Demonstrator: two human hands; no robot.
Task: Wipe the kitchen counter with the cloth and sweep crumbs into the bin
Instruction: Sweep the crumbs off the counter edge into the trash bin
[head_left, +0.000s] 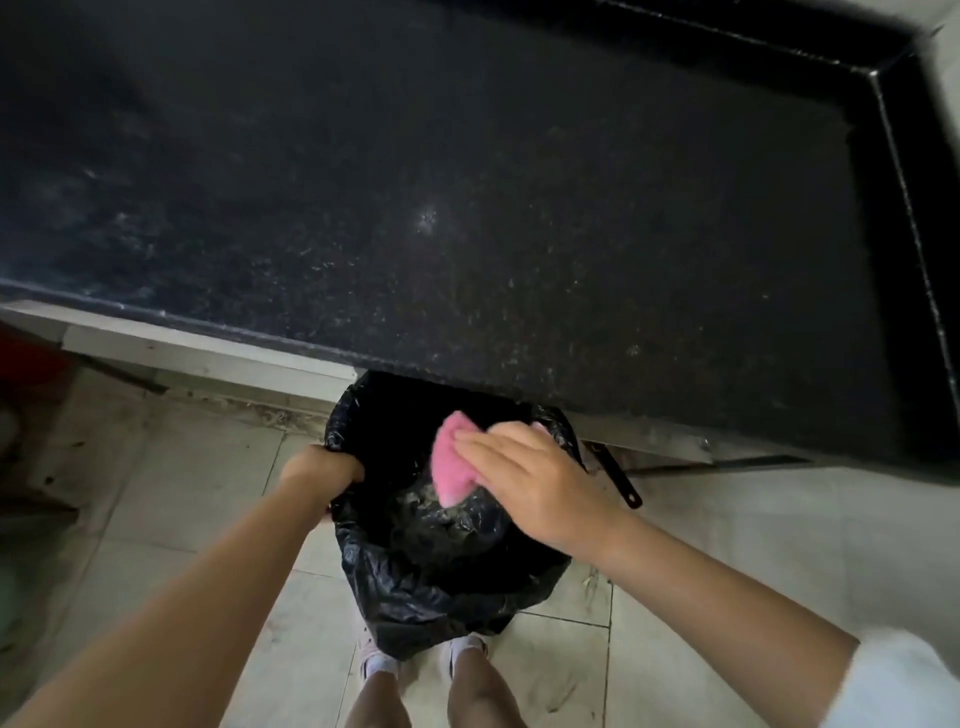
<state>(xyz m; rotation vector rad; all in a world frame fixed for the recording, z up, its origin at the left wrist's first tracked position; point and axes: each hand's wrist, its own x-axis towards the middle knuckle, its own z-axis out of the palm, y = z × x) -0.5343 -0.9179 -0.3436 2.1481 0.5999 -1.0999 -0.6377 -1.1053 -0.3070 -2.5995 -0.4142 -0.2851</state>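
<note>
A black speckled kitchen counter (467, 208) fills the upper part of the view, with fine pale crumbs scattered over it. Below its front edge hangs a bin lined with a black plastic bag (441, 577). My left hand (322, 470) grips the bag's left rim. My right hand (524, 478) is over the bin's mouth, fingers lying along a pink cloth (452, 467) that it holds just under the counter edge. How the thumb lies under the cloth is hidden.
The counter has a raised black rim (904, 171) along its right side and back. A white cabinet face (197, 353) runs under the counter edge. Pale floor tiles (171, 493) lie below, with my feet (421, 660) right behind the bin.
</note>
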